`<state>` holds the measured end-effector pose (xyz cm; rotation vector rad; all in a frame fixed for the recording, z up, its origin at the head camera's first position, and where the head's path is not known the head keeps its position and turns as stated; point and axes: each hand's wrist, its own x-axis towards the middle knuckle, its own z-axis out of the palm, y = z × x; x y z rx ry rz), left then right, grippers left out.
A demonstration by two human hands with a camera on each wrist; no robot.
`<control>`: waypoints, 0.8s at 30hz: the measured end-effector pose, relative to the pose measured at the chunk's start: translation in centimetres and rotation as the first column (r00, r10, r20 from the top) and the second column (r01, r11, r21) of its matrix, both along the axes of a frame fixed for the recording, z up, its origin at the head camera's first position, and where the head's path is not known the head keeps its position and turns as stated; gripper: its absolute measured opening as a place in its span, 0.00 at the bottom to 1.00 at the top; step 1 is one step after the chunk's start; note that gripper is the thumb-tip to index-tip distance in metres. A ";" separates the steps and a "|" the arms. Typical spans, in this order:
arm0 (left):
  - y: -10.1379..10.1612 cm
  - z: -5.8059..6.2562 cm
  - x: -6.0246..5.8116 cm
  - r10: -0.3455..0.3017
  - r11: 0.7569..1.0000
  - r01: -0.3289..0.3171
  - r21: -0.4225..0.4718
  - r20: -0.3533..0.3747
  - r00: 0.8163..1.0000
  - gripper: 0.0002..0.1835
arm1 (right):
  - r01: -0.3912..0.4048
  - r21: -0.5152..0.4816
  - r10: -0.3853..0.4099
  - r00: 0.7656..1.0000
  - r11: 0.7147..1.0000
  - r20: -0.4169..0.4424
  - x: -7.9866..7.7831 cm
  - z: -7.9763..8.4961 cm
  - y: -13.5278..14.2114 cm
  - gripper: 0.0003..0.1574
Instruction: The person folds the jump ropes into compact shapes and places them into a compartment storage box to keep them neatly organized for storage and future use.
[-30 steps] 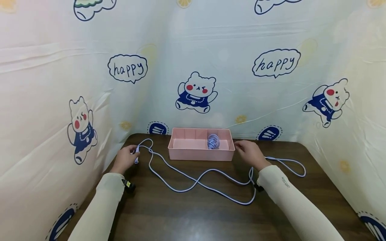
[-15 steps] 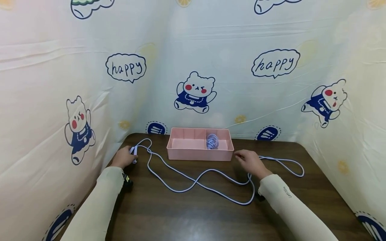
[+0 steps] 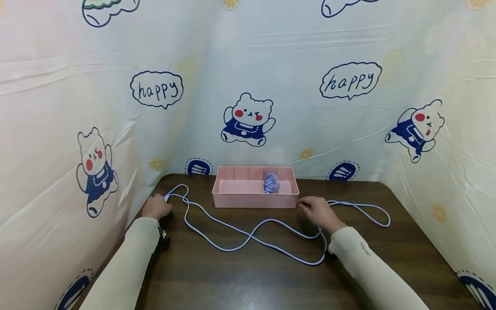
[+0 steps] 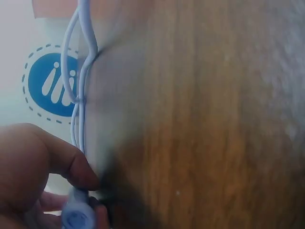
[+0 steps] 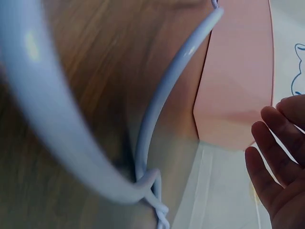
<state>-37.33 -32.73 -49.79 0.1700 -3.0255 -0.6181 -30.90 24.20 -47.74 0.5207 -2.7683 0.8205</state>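
Observation:
A long lavender cord (image 3: 228,249) lies in crossing loops over the dark table. At the table's left, my left hand (image 3: 156,207) grips the cord's end pieces, mostly hidden by the fingers in the head view. In the left wrist view a round, hard end piece (image 4: 77,217) shows between thumb and fingers, the thin cord leading away. My right hand (image 3: 318,212) hovers by the right front corner of a pink box (image 3: 252,200), above the cord's twisted part. Its fingers (image 5: 267,174) are loosely bent and hold nothing.
In the box's right compartment sits a coiled lavender cord (image 3: 271,183); a divider sets it apart from the left part. One cord loop (image 3: 381,217) lies right of my right hand. A printed curtain (image 3: 294,86) hangs behind and beside the table (image 3: 240,286).
My left hand has turned over the cord's end pieces, hiding them, and drawn slightly left and nearer. My right hand has lowered a little beside the box. The view has shifted slightly.

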 end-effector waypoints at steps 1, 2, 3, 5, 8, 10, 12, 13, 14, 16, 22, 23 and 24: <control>-0.1 0.0 0.1 0.009 1.000 -0.009 0.011 -0.009 1.000 0.19 | -0.009 -0.001 0.009 1.000 1.000 -0.014 0.0 0.0 -0.1 0.11; -0.2 -0.1 0.1 0.010 1.000 -0.010 0.024 -0.021 1.000 0.17 | -0.013 -0.004 0.013 1.000 1.000 -0.029 0.0 -0.1 -0.2 0.11; -0.3 -0.1 0.1 0.013 0.999 -0.012 0.036 -0.035 0.999 0.16 | -0.021 -0.007 0.021 0.999 1.000 -0.048 0.0 -0.1 -0.3 0.11; -0.5 -0.1 0.0 0.016 0.998 -0.012 0.059 -0.063 0.998 0.15 | -0.031 -0.017 0.029 0.996 0.999 -0.082 -0.1 0.0 -0.5 0.11; -0.3 0.2 -0.1 0.014 0.976 -0.003 0.217 -0.047 0.999 0.18 | -0.032 -0.043 0.027 0.993 0.999 -0.116 0.0 0.2 -0.8 0.11; 0.0 0.7 -0.2 0.007 0.930 0.000 0.367 -0.018 1.000 0.22 | -0.032 -0.067 0.024 0.992 0.997 -0.126 0.0 0.4 -1.1 0.11; 0.6 1.5 -0.1 -0.025 0.850 0.007 0.526 0.026 0.999 0.25 | -0.030 -0.089 0.018 0.991 0.996 -0.130 0.1 0.8 -1.6 0.10; 1.0 2.0 0.0 -0.056 0.810 0.024 0.586 0.036 0.998 0.25 | -0.029 -0.099 0.016 0.991 0.995 -0.133 0.2 0.9 -1.9 0.10; 1.5 2.6 0.1 -0.086 0.778 0.044 0.627 0.038 0.996 0.25 | -0.028 -0.104 0.014 0.990 0.994 -0.141 0.2 1.1 -2.2 0.09; 2.6 3.8 0.6 -0.160 0.714 0.109 0.692 0.010 0.987 0.24 | -0.033 -0.117 0.014 0.987 0.993 -0.162 0.2 1.6 -2.8 0.08; 5.7 7.8 2.7 -0.326 0.553 0.308 0.774 -0.140 0.935 0.29 | -0.052 -0.142 0.023 0.980 0.988 -0.197 0.5 3.3 -4.6 0.09; 6.2 8.4 3.1 -0.342 0.532 0.331 0.779 -0.161 0.926 0.28 | -0.053 -0.146 0.023 0.980 0.988 -0.197 0.6 3.6 -4.8 0.09; 6.7 9.0 3.5 -0.357 0.518 0.354 0.779 -0.180 0.917 0.26 | -0.054 -0.149 0.023 0.979 0.987 -0.201 0.7 3.9 -5.1 0.10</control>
